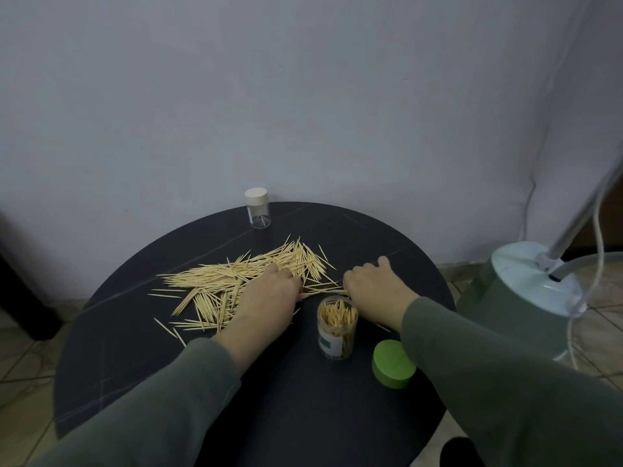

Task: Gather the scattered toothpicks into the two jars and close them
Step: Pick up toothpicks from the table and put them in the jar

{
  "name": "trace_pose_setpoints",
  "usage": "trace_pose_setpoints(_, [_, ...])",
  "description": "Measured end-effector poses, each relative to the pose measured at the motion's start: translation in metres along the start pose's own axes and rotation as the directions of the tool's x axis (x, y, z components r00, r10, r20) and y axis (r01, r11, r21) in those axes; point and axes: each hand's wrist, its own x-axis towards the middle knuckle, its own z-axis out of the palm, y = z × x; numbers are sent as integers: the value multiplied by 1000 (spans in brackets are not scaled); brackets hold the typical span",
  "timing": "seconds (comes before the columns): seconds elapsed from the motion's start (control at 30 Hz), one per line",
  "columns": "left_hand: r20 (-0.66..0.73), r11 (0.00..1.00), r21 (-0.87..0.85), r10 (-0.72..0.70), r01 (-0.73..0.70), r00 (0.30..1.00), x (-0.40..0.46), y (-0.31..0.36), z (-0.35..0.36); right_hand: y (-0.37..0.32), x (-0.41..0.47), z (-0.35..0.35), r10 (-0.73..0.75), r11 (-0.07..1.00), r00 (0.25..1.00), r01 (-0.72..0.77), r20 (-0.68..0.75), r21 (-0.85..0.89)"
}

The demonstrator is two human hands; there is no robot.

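The thin pale wooden toothpicks [236,281] lie fanned leftward beneath the curled left hand [266,294], a small bundle bridging its fingertips to the right hand [374,284], which pinches it just beyond the open clear plastic jar [337,326].

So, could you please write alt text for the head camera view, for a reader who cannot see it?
Two hands, the left hand and right hand, gather scattered toothpicks on a round dark table. Near them stand an open jar holding toothpicks and its green lid. A small capped jar stands at the far edge.
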Motion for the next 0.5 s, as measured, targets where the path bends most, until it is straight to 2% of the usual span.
trace_pose_setpoints(0.13, [-25,999,-22,-26,25,999,0,-3,1,3,-2,-6,19,990,999,-13,-44,137])
trace_pose_setpoints(0.27, [-38,989,-129,-77,71,996,1,-4,-1,9,-4,-11,77,936,995,-50,-64,348])
trace_pose_setpoints(0.4, [-93,931,-335,-190,149,977,-1,-4,-7,13,-8,-14,120,853,990,-67,-70,518])
trace_pose_setpoints(0.5, [-102,824,-533,-286,190,953,-1,-5,-11,14,-13,-16,126,782,988,-46,-85,621])
